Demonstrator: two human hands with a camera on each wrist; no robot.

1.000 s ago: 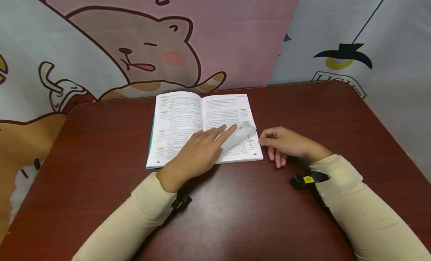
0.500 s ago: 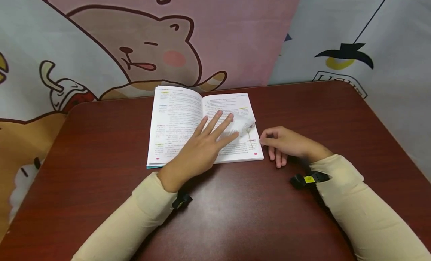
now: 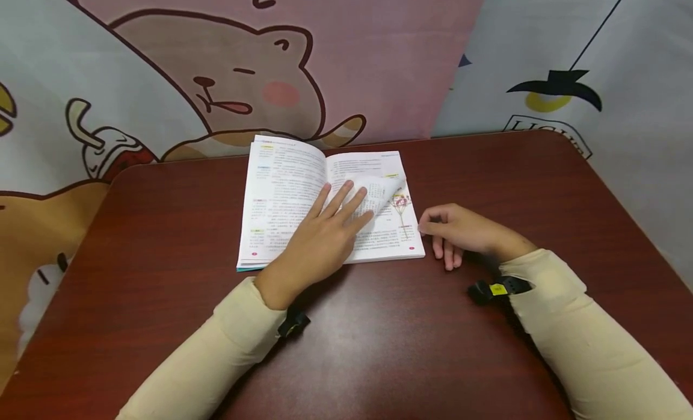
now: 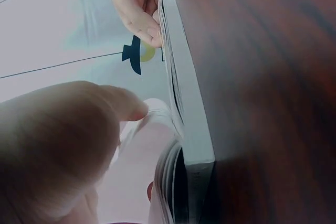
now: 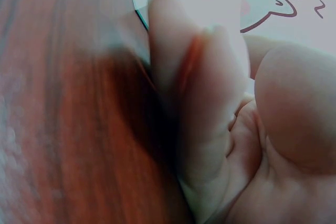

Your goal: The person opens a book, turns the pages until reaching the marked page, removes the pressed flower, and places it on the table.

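Observation:
An open book (image 3: 281, 191) with printed text lies on the table. Across its right page, my left hand (image 3: 322, 239) rests with fingers spread and nearly straight. Beside those fingers, a single leaf (image 3: 384, 188) bends up and folds over, its printed underside showing. A printed flower drawing shows on the page beneath. At the book's right edge, my right hand (image 3: 462, 230) lies on its side, fingers loosely bent, thumb and forefinger tips right at the page edge. The left wrist view shows the book's thick page block (image 4: 191, 93) edge-on; the right hand's curled fingers (image 5: 210, 93) look blurred up close.
The dark red wooden table (image 3: 379, 348) reaches to a cartoon-printed cloth (image 3: 390, 59) hanging behind it. A black strap device (image 3: 498, 289) is on the right wrist and another (image 3: 293, 324) on the left. Long beige sleeves cover both forearms.
My left hand has swept slightly up and left with its fingers spreading. The bent leaf has lifted and moved up, uncovering the flower drawing. My right hand has stayed still.

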